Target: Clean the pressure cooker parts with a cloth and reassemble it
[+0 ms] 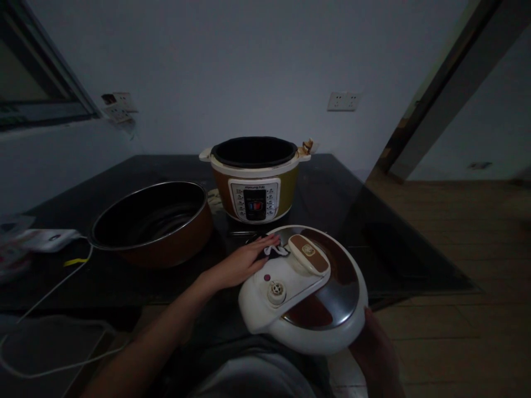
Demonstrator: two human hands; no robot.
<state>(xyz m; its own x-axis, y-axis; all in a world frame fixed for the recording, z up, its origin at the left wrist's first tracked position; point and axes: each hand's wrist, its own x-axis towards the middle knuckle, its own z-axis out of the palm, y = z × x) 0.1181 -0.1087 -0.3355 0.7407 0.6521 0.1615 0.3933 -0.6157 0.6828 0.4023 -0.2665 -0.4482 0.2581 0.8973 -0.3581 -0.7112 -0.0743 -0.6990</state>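
Left hand (pixel 248 258) is laid nearly flat, fingers extended, over a crumpled dark cloth (pixel 277 251) with white markings, pressed against the round lid (pixel 319 301) of cream plastic and shiny brown metal. Its curved rim is gripped by the right hand (pixel 369 331), fingers mostly hidden. Tilted, the lid is held at the smooth black table's (pixel 332 193) near edge, before the rounded cooker (pixel 257 188).
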